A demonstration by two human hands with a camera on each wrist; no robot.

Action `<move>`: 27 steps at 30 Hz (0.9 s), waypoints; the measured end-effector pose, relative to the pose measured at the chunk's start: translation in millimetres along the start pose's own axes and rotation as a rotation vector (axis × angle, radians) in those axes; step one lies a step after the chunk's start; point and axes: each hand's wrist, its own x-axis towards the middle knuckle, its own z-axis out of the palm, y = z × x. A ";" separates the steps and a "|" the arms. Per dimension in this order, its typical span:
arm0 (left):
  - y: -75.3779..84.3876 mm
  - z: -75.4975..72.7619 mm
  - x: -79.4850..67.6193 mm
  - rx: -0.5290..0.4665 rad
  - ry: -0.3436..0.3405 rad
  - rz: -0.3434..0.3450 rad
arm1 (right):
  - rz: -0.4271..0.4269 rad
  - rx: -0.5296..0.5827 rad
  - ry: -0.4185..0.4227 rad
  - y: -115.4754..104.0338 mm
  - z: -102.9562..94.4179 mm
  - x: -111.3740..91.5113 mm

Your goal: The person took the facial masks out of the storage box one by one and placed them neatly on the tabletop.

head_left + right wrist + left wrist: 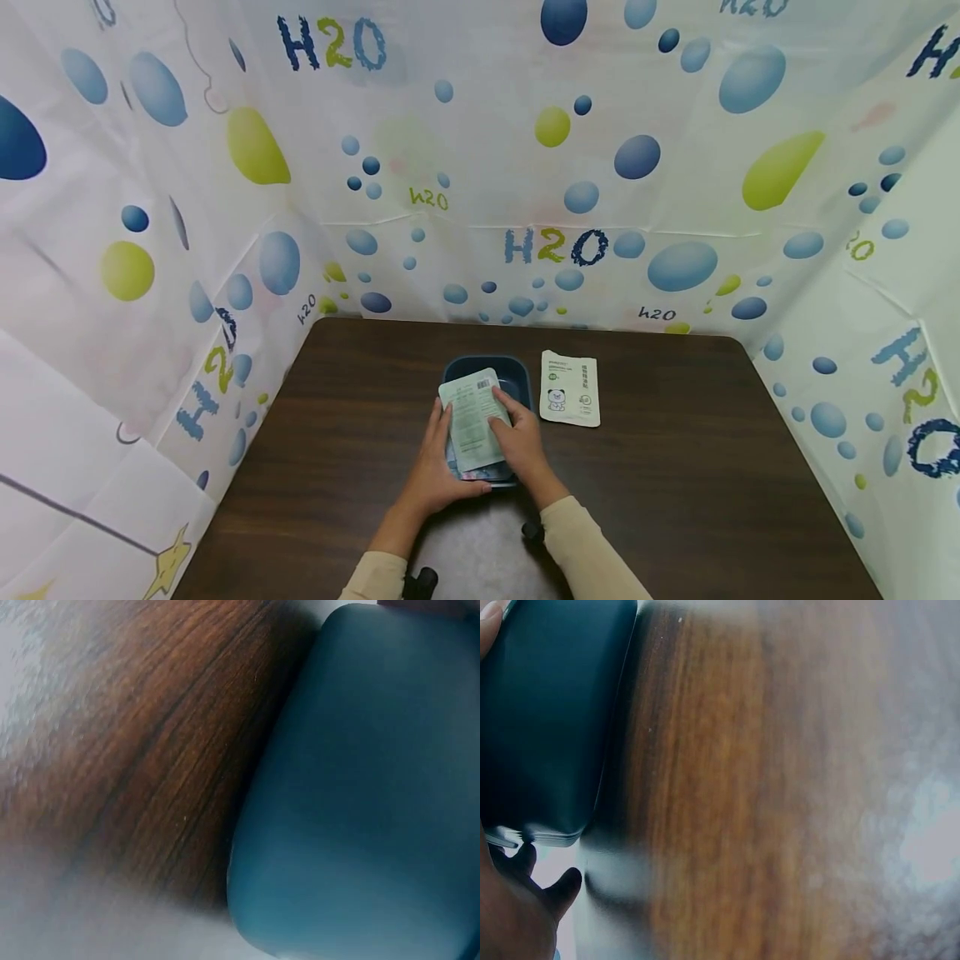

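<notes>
A pale green face-mask-style packet (474, 421) with small printed text lies tilted over a dark blue rectangular bin (508, 367). Under its lower edge shows a blue-patterned packet (487, 473). My right hand (521, 437) pinches the green packet at its right side, thumb on the printed face. Along the left edge of the packet stretch the straight fingers of my left hand (433, 471), its thumb spread out by the bin's near rim. In the left wrist view, the bin's dark wall (547, 712) stands beside part of the left hand. The right wrist view shows the bin's outer wall (360, 787).
A cream packet (570, 388) with a bear drawing lies flat on the brown wooden table (675, 450), right of the bin. Behind the table hangs a white curtain (480, 150) with blue and green bubble prints.
</notes>
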 end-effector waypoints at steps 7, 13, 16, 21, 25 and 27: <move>4.0 -1.3 -1.0 0.004 -0.006 -0.018 | -0.043 0.003 0.037 34.8 -7.1 18.1; 5.0 -0.8 -0.6 0.013 -0.004 -0.026 | -0.040 0.018 0.047 25.3 -20.4 25.8; 5.1 -1.0 -0.1 0.008 -0.001 -0.015 | -0.028 0.035 0.062 20.7 -27.0 30.0; 5.7 -1.8 -0.3 -0.003 0.000 -0.010 | -0.019 0.044 0.079 15.5 -36.6 35.8; 6.1 -1.7 -0.3 -0.003 0.001 -0.011 | -0.017 0.039 0.087 14.1 -41.5 39.1; 5.9 -1.3 0.1 0.003 0.000 -0.011 | -0.030 0.040 0.092 13.3 -43.3 40.4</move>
